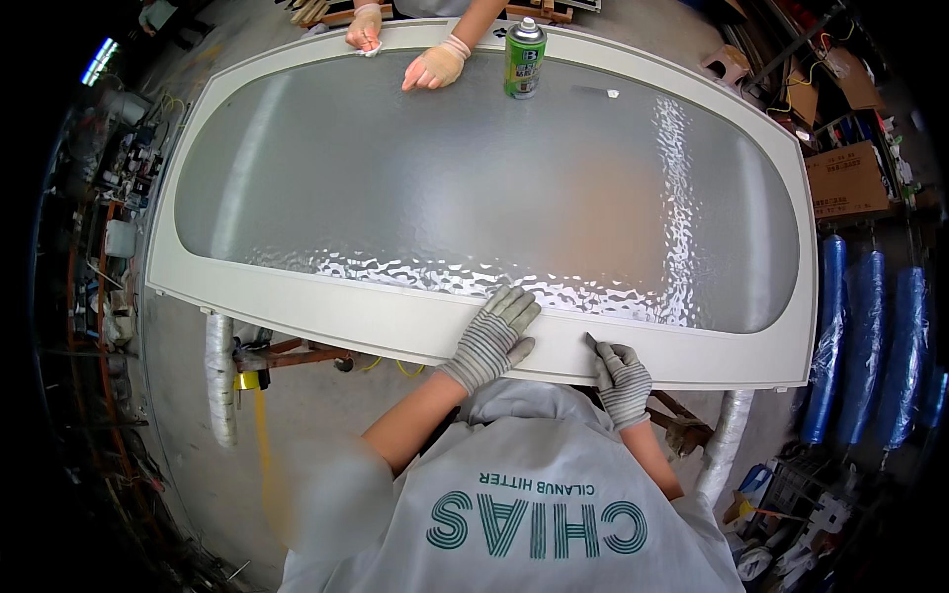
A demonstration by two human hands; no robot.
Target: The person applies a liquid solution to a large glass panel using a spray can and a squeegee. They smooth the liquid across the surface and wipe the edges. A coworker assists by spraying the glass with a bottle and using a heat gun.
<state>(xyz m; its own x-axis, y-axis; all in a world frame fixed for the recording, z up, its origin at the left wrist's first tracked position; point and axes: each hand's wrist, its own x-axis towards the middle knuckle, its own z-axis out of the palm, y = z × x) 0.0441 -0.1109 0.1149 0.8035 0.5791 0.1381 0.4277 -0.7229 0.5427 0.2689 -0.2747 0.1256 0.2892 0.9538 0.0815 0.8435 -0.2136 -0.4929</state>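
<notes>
Wrapped supports (pixel 220 395), contact hidden, apparently carry the white-framed panel (pixel 465 188).

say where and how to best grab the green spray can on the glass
Probably best gripped around the middle of its cylindrical body: the green spray can stands upright. Come from the right, since a co-worker's forearm is close on its left.

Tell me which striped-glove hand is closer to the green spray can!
The left. The left hand lies on the white frame, almost straight across the glass from the green spray can. The right hand is farther back and off to the right.
</notes>
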